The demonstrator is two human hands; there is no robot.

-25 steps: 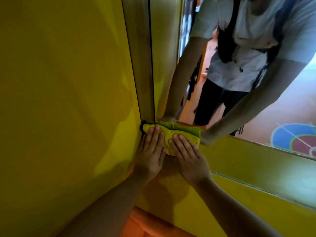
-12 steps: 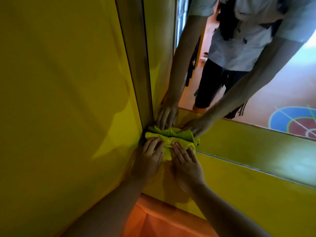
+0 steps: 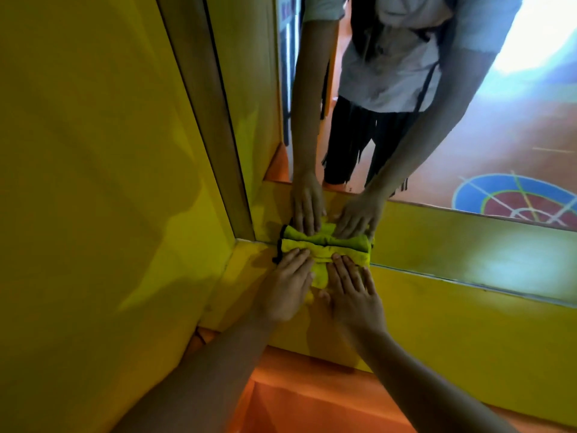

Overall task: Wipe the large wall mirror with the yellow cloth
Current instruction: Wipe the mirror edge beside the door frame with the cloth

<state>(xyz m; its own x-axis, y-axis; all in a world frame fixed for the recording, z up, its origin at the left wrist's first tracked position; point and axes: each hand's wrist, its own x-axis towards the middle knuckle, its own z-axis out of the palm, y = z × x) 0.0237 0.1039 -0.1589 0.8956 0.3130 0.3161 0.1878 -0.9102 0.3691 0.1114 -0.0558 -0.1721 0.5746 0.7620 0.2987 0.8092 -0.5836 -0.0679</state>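
The yellow cloth (image 3: 321,256), bunched and dark-edged, lies at the bottom left corner of the large wall mirror (image 3: 468,126), where the glass meets the yellow base panel. My left hand (image 3: 285,284) presses flat on the cloth's left half, fingers together. Beside it, my right hand (image 3: 351,285) presses on the right half, fingers slightly spread. Both palms rest on the panel below the glass. The mirror shows the reflection of both hands, the cloth and a person's torso.
A yellow wall (image 3: 93,182) stands close on the left, with a brown frame strip (image 3: 212,120) along the mirror's left edge. The yellow base panel (image 3: 468,339) runs right below the glass. Orange floor (image 3: 296,398) lies beneath my arms.
Both hands and the cloth have slid down from the mirror's lower left area to its bottom edge and a little to the right. The view has tilted downward.
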